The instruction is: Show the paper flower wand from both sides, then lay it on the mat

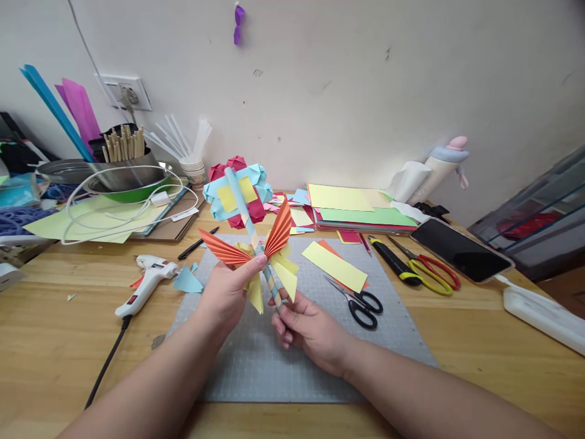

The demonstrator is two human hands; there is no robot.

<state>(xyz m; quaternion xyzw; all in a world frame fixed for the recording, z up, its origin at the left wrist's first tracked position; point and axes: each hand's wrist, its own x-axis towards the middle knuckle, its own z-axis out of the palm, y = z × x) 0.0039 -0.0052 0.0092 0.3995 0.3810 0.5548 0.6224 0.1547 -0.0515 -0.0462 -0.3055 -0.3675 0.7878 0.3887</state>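
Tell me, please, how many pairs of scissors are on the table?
2. The black-handled scissors lie on the grey cutting mat, right of the hands. The red-and-yellow scissors lie on the wooden table beside the phone. Clutter may hide more.

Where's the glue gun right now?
In the head view, the glue gun lies on the wooden table, just off the grey cutting mat's left edge, left of the left hand.

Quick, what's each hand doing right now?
Left hand: closed, pinching the paper butterfly at its middle.
Right hand: closed, gripping the bottom of the paper stick the butterfly sits on.
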